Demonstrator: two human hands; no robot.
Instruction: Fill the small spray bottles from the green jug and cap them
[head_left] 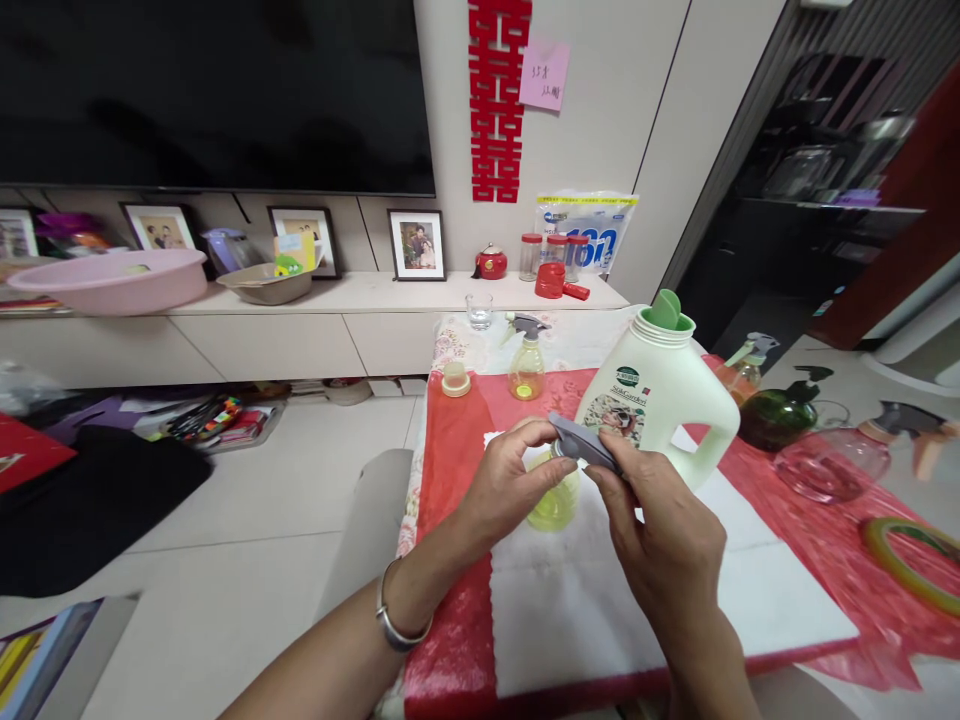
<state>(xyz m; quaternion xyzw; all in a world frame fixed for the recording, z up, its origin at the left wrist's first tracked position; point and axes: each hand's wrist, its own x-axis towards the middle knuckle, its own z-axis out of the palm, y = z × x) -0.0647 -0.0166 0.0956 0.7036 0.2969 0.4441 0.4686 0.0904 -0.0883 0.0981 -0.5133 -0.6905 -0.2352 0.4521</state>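
Observation:
Both my hands are closed on a grey trigger spray head (pixel 585 446) in front of me. The fingers of my left hand (pixel 514 465) pinch its left end, and my right hand (pixel 664 510) grips the right end. Directly below it is a clear yellow spray bottle (pixel 553 508) on a white cloth (pixel 592 610). My fingers cover the bottle's neck, so whether the head is screwed on cannot be told. Just behind my right hand stands a large pale green jug (pixel 652 375) with a green scoop-like piece (pixel 666 309) in its mouth.
Another yellow spray bottle (pixel 526 372), a beige cap (pixel 455 380) and a glass (pixel 479 311) stand farther back. At right are a dark green pump bottle (pixel 776 415), a pink spray bottle (pixel 832 460) and a tape roll (pixel 911 560). A low cabinet (pixel 262 345) runs along the wall.

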